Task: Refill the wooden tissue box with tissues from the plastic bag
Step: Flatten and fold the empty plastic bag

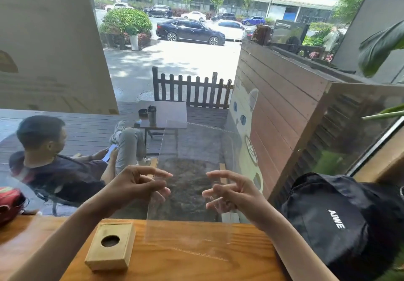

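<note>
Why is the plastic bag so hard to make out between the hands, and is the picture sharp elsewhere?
Head view: the clear plastic bag is see-through, showing only as faint edges and pale sheen against the bright window scene; left hand and right hand grip its sides. Head view: the wooden tissue box on the counter is fairly sharp. Head view: wide-angle bending and blur at the edges.

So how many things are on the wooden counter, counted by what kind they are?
Wooden tissue box: 1
Clear plastic bag, held up by the left hand and right hand: 1
Black bag with white letters: 1
Red thing at the left edge, only partly seen: 1
Total: 4
</note>
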